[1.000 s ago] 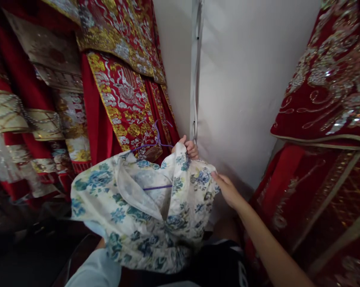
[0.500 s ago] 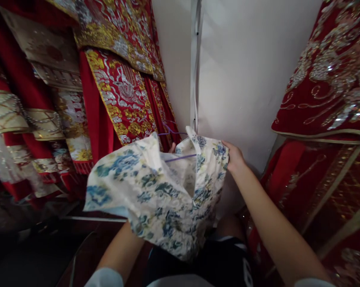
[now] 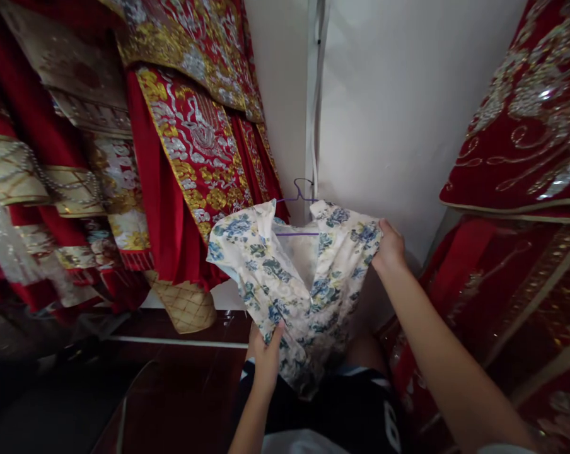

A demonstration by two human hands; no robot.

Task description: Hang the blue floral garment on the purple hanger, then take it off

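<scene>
A white floral garment (image 3: 285,271) with blue and green flowers hangs on a purple hanger (image 3: 297,234) in the middle of the view, its V-neck facing me. My left hand (image 3: 267,350) pinches the garment's lower left side, thumb in front. My right hand (image 3: 389,247) grips the shoulder edge at the right, with some fingers hidden behind the cloth. The hanger's hook shows above the collar, in front of the wall corner.
Red costumes (image 3: 197,135) with gold and silver embroidery hang at the left. More beaded red garments (image 3: 521,145) are at the right. A pale wall (image 3: 384,94) with a vertical cable (image 3: 317,126) stands behind. My dark shorts (image 3: 355,413) show below.
My left hand has come out from behind the garment and now pinches its lower left side. The garment's left shoulder has swung back and flattened, and the hook stands upright. My right hand keeps its grip.
</scene>
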